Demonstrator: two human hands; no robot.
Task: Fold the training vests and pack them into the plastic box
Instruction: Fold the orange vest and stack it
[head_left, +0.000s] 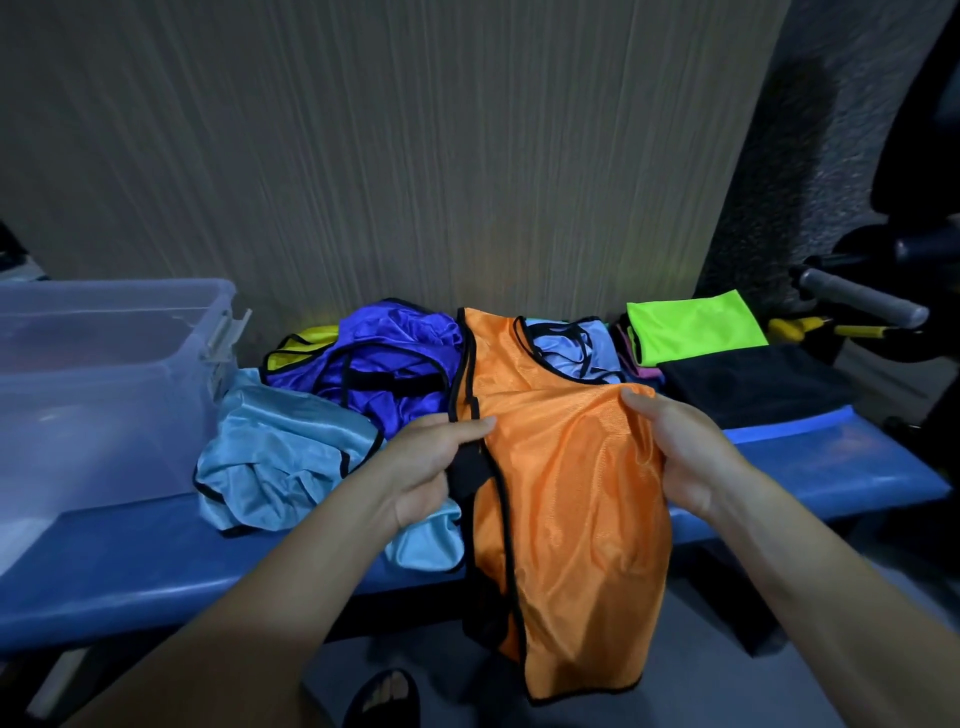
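While left hand (434, 462) pinches black trim and right hand (675, 447) grips side of orange vest (566, 499), hem hangs off bench (156, 571): slippery mesh may slide, fold uneven.

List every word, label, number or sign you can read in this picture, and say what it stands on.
None: no readable text shows anywhere.
Orange vest, held by the left hand and right hand: plain mesh, no print.
Plastic box: no label visible.
Green folded vest: plain.
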